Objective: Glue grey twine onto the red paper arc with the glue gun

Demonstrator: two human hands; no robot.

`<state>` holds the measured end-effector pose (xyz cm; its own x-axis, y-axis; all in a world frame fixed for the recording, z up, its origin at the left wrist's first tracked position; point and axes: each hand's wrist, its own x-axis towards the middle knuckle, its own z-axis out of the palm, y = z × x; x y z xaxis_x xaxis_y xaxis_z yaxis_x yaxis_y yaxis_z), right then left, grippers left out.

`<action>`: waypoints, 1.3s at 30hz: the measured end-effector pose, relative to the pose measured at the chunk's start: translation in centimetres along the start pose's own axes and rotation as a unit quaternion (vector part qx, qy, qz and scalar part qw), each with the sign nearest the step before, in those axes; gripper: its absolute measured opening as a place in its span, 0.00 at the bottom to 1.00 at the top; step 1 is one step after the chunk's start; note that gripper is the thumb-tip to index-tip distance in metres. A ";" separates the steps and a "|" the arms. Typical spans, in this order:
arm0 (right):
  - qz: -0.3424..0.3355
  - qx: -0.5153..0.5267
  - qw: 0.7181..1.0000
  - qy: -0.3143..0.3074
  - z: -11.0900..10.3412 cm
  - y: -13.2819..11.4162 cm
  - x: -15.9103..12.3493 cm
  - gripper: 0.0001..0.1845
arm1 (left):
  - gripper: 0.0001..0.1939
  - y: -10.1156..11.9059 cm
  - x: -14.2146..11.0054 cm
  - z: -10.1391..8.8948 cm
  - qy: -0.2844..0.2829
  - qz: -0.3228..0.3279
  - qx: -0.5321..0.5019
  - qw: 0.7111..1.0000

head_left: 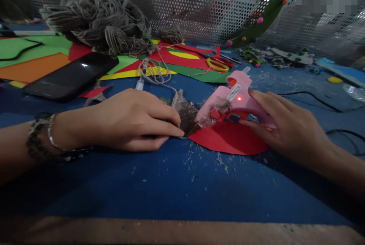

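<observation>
Far left of the pink glue gun [213, 98], a dark phone [71, 75] lies across coloured sheets [34, 66], and beyond it a big grey yarn bundle [97, 24] is heaped up. Closer in, still left of the glue gun, here's the left hand [139, 121], a bracelet [50, 132] at its wrist, fingers close together, tips against a grey-brown, yarn-covered piece [185, 113]. Pinching it or only pressing? I can't tell from here. A loose yarn loop [155, 73] sits behind that hand.

The piece itself is right at the glue gun's nozzle, on its left; whether they touch, I can't make out. Behind the glue gun, yellow-handled scissors [217, 65]; under it, a curved red sheet [234, 140] on the blue table [182, 184]. A red light glows on its side! On its right, the right hand [291, 127] has its fingers closed around the handle, thumb near the trigger. Farther right, a black cable [310, 96] trails over the table.
</observation>
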<state>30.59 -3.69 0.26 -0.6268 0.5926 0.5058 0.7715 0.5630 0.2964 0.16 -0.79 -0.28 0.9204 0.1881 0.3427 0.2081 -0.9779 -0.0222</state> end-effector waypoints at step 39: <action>-0.045 -0.107 0.993 0.039 -0.3 0.1 -0.1 0.21 | 0.13 0.0 0.2 0.0 0.003 0.008 -0.008 1.000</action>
<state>30.77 -3.88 0.52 -0.6904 0.4943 0.5283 0.7235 0.4722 0.5036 0.39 -0.79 -0.18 0.9216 0.1715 0.3483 0.1875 -0.9822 -0.0125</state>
